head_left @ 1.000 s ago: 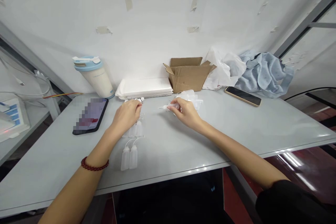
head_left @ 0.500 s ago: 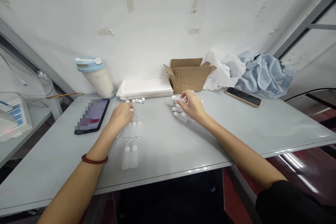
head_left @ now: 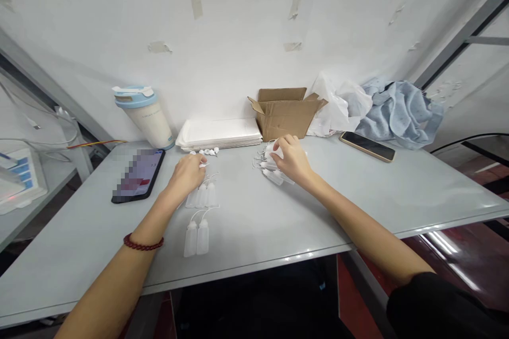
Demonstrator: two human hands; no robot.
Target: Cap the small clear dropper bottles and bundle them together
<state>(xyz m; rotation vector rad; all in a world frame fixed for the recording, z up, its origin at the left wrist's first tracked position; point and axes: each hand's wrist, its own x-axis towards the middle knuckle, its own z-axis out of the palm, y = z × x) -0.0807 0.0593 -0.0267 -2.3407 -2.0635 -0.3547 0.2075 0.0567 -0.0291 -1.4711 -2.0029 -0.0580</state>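
My left hand [head_left: 187,174] is closed in a pinch at the back of the desk. A small white piece, apparently a cap, shows at its fingertips. Beyond it lie several small white caps [head_left: 210,152]. Nearer to me are rows of translucent plastic bottles with thin curved tubes, among them a front pair of bottles [head_left: 196,238]; my hand partly covers the row behind. My right hand [head_left: 293,160] curls its thumb and fingers around a translucent bottle [head_left: 274,151] over a loose pile of similar bottles [head_left: 272,176]. Part of that pile is hidden under the hand.
Along the wall stand a tumbler [head_left: 149,119], stacked white sheets or trays [head_left: 220,132], an open cardboard box [head_left: 284,121], a white plastic bag [head_left: 338,106] and crumpled blue cloth [head_left: 401,114]. One phone [head_left: 139,176] lies left, another phone [head_left: 368,146] right. The desk's front edge [head_left: 254,270] is close.
My left hand has shifted slightly to the right, its fingertips now nearer the caps' right end. The right hand stays over the pile, with the bottle in its fingers turned a little.
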